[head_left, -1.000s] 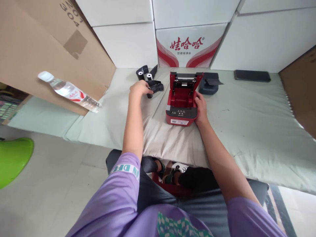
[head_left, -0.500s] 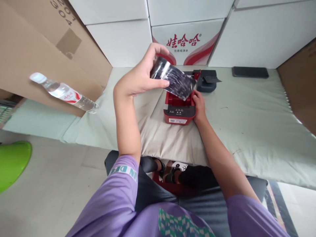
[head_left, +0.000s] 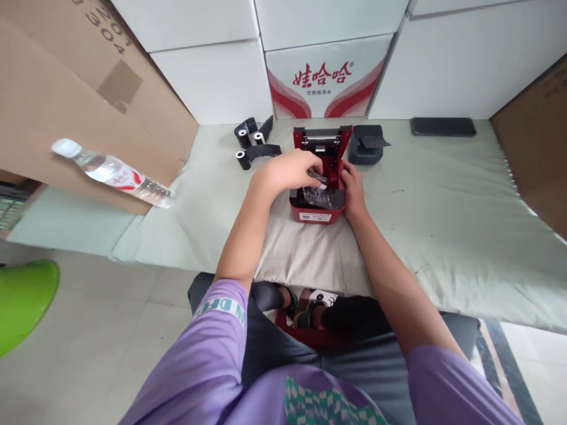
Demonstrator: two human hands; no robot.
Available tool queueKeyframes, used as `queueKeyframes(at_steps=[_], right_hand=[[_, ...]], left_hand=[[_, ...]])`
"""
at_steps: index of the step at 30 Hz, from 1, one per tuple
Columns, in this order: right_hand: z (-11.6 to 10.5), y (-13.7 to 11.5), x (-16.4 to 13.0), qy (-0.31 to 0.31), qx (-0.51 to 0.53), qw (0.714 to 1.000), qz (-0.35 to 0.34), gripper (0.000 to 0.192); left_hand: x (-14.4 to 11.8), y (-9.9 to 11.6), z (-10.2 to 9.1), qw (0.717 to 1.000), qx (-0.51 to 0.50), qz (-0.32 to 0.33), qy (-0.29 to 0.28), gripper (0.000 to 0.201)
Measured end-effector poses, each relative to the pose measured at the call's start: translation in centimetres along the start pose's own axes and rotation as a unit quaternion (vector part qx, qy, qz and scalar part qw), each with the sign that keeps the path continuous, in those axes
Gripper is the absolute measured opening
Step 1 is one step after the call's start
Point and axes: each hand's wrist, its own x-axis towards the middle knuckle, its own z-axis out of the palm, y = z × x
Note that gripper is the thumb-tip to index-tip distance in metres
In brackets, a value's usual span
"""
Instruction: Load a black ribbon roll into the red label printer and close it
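White cartons are stacked behind a low platform covered in pale green cloth (head_left: 443, 195), and one carton with red lettering (head_left: 322, 82) stands right behind the work. On the cloth sits a small red label printer (head_left: 317, 188) with its lid tipped up and back, its bay open towards the person.

Left hand (head_left: 286, 171) is curled over the open bay, fingers closed on a black wrapped roll (head_left: 317, 190) (glossy and crinkled, partly hidden by the knuckles) that lies at the front of the bay, over the printer's control strip. Right hand (head_left: 352, 189) lies against the printer's right side, fingers folded along the casing and pressing on it rather than wrapping it.

Just left of the printer and a little behind it, three small black-wrapped rolls (head_left: 248, 139) with white cores lie together on the cloth. Close by the lid's right side stands a dark grey device (head_left: 365, 146), and further right a flat black phone (head_left: 443, 126) lies near the cartons. Well to the left, a clear water bottle (head_left: 110, 173) with a red label leans on brown cardboard (head_left: 66, 94).
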Motion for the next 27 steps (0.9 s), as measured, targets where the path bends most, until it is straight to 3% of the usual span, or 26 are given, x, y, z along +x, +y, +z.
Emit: queueKeyframes(at_steps=[5,11,21,27], right_hand=[[0.0,0.1,0.0,-0.008,-0.004,1.000,0.001,0.068],[0.0,0.2,0.0,-0.001,0.002,1.000,-0.002,0.070],[-0.1,0.1,0.1,-0.009,-0.002,1.000,0.005,0.075],[-0.2,0.2,0.1,-0.022,-0.015,1.000,-0.002,0.073]], left_hand=[[1.1,0.8,1.3,0.997,0.062,-0.024,-0.035,0.033],[1.4,0.9,1.9,0.998,0.056,-0.001,-0.015,0.041],[1.2,1.9,2.0,0.993,0.086,-0.064,0.043,0.030],[1.7,1.9,2.2,0.991,0.099,-0.093,-0.004,0.027]])
